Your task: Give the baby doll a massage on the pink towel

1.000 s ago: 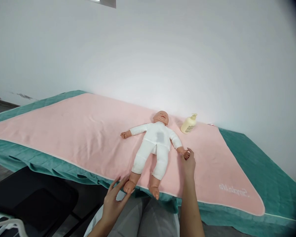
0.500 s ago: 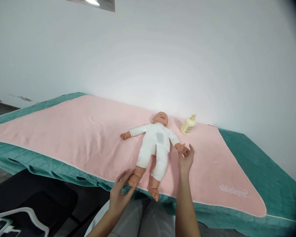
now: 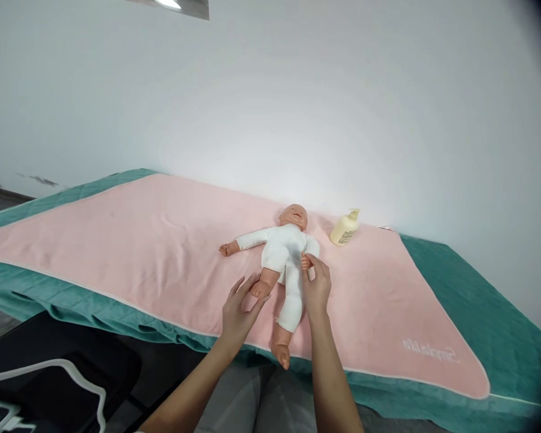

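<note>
While my L hand [image 3: 240, 310] cups one foot [image 3: 260, 290] of the doll [image 3: 293, 238], thumb & fingers half open round it, my R hand [image 3: 317, 285] pinches its fist [image 3: 305, 261] w/ thumb & fingertips nearly closed. Doll's on its back on the pink blanket [image 3: 383, 300], head well beyond both hands, other leg [image 3: 293, 296] lying btwn them. L hold looks loose, so that foot could slip & the bent leg flop. Tugging too hard w/ R might twist the doll, b/c nothing pins it. Pump bottle [image 3: 344, 230] past R hand could tip if bumped.
</note>
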Tool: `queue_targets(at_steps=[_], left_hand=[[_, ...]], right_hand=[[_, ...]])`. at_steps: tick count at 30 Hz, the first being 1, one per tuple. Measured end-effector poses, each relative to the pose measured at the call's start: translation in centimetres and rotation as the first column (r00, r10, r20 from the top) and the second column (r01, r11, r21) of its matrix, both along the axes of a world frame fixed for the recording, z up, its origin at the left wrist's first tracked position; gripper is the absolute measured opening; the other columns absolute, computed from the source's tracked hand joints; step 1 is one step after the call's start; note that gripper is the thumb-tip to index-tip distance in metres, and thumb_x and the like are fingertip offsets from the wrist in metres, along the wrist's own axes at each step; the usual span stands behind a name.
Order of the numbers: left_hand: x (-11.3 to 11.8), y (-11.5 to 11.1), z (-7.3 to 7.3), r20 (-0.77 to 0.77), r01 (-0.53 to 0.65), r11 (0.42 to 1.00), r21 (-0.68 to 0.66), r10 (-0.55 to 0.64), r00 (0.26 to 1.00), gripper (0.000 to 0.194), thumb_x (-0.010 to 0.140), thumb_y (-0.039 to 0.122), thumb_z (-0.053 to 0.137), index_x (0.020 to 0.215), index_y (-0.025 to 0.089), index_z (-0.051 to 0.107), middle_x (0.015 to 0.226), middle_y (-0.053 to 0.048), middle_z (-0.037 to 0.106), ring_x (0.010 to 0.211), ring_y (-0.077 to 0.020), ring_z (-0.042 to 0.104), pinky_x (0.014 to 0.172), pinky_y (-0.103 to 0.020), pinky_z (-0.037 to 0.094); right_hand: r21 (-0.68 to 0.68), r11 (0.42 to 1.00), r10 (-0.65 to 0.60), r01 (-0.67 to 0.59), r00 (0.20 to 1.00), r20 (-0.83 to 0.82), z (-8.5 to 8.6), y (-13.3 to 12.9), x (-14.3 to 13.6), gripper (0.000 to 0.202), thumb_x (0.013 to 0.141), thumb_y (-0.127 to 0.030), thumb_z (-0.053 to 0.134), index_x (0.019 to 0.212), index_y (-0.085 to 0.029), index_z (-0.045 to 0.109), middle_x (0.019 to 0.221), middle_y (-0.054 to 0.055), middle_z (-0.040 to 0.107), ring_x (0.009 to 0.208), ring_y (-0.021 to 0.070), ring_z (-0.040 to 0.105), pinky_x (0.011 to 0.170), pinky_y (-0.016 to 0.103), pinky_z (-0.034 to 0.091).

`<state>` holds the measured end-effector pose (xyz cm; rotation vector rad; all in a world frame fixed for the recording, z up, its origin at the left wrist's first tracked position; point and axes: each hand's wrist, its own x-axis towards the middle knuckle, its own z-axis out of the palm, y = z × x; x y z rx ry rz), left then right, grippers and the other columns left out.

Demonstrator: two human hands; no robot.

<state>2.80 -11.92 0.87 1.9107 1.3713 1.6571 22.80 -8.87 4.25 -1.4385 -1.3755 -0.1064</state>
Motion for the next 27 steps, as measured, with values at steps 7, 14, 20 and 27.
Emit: queue_targets(at_steps=[7,14,20,27], left_hand=[[1.7,1.8,1.0,0.041,0.015,0.999,-0.045,-0.014,0.999,0.041,0.083,0.034,0.066,0.122,0.026,0.060,0.120,-0.003,0.067,0.116,-0.0237,0.060,0.101,-0.044,0.051],[1.9,1.3,0.5,0.030,0.019,0.999,-0.025,-0.019,0.999,0.040,0.082,0.033,0.067,0.121,0.025,0.060,0.118,-0.003,0.068,0.116,-0.0235,0.060,0.101,-0.044,0.051],[0.3,-1.1,-0.9,-0.052,0.028,0.999,0.023,-0.027,0.998,0.040,0.084,0.035,0.065,0.123,0.025,0.060,0.115,-0.004,0.070,0.116,-0.0245,0.061,0.092,-0.039,0.057],[-2.3,-3.5,-2.1,-0.152,0.047,0.979,0.201,-0.016,0.988,0.049,0.082,0.027,0.068,0.130,0.025,0.055,0.112,-0.004,0.071,0.111,-0.0249,0.065,0.088,-0.035,0.059]], right_hand=[[-0.024,0.999,0.033,-0.030,0.991,0.130,-0.7,0.0,-0.2,0.033,0.093,-0.025,0.044,0.119,-0.020,0.063,0.116,0.009,0.067,0.109,0.0221,0.059,0.095,0.041,0.048],[-0.025,0.999,0.036,-0.033,0.991,0.131,-0.6,-0.1,0.3,0.032,0.092,-0.026,0.046,0.117,-0.020,0.064,0.115,0.010,0.067,0.107,0.0226,0.060,0.094,0.042,0.049],[-0.082,0.996,0.024,-0.020,0.999,0.042,-0.3,-0.6,2.1,0.036,0.086,-0.024,0.050,0.119,-0.020,0.061,0.117,0.009,0.067,0.107,0.0225,0.061,0.094,0.041,0.049],[-0.160,0.987,-0.041,0.013,0.985,-0.170,0.5,-2.1,4.7,0.046,0.084,-0.031,0.055,0.130,-0.022,0.055,0.127,0.008,0.063,0.115,0.0237,0.060,0.099,0.042,0.046]])
